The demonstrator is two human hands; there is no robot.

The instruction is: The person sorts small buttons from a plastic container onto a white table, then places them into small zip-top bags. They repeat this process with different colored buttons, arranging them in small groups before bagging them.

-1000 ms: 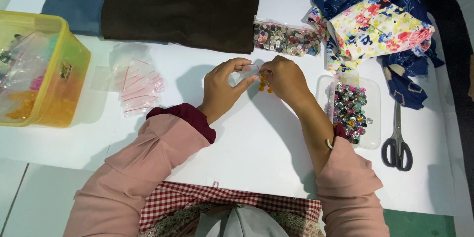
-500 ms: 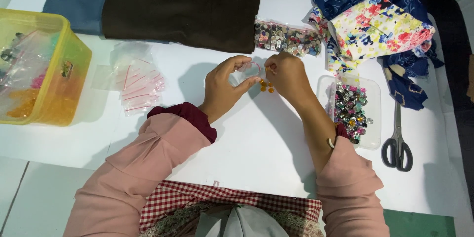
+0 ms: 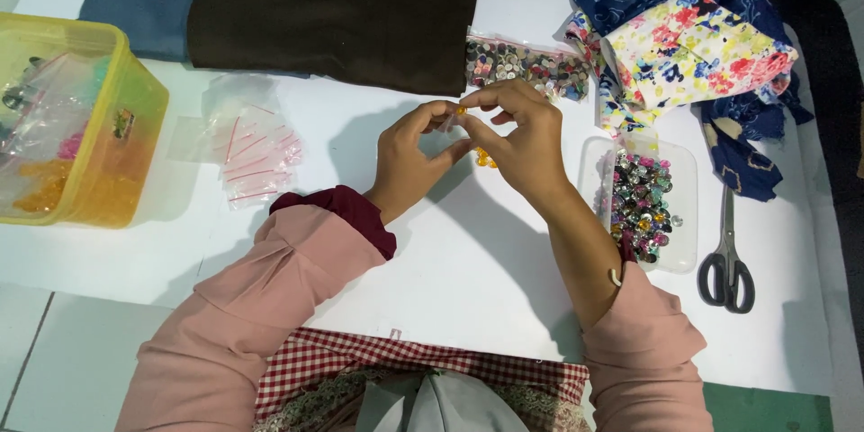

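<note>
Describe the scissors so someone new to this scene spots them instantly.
Start at the white table and go to its right edge, below the heap of floral and navy fabric. The scissors lie there flat, just right of the clear tray of coloured buttons. They are the only metal tool, with dark loop handles toward the person.

Bare white table [image 3: 468,270] below hands — button tray [image 3: 679,243] blocks right, yellow bin [image 3: 135,126] left.
</note>
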